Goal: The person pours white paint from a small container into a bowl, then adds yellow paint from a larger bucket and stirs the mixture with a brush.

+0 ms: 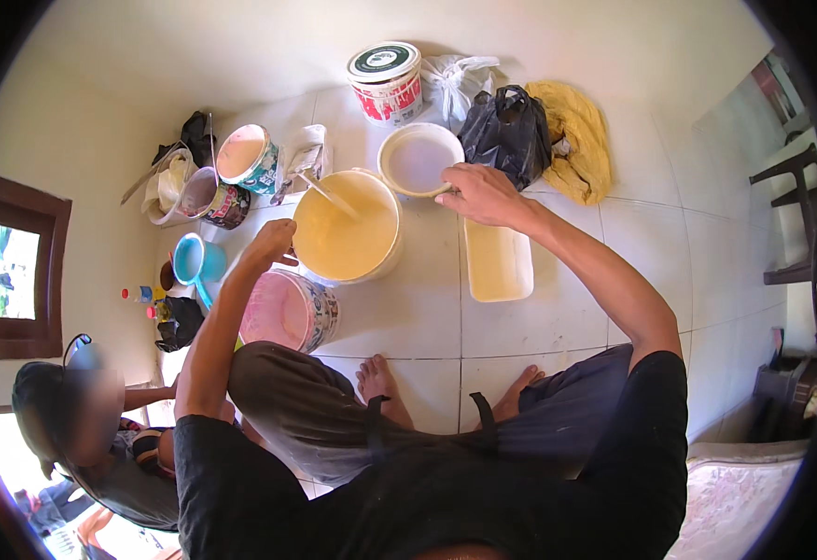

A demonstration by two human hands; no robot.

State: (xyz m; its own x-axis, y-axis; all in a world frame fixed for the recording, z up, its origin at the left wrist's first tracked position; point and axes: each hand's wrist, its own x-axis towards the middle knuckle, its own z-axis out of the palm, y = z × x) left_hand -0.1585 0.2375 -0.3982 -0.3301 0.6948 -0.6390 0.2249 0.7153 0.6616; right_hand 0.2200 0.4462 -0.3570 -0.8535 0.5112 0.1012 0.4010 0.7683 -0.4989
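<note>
A bucket of yellow paint [338,247] stands on the floor in front of me, a pale stirring stick [332,194] leaning in it. My left hand [273,243] is closed at the left rim of this bucket; its fingertips are partly hidden. Just beyond, to the right, is a pale round tub [420,161] with thin whitish liquid inside. My right hand [485,194] grips that tub's right rim between thumb and fingers. Below the right wrist lies a rectangular paint tray [499,263], coated yellow inside. Close to my left forearm stands a bucket with pink residue [282,313].
At the far side are a lidded bucket [386,84], a white bag [457,86], a black bag [506,138] and a yellow sack [576,140]. Several paint pails [250,157] and a blue dipper [198,261] stand left. A person [100,420] sits at lower left.
</note>
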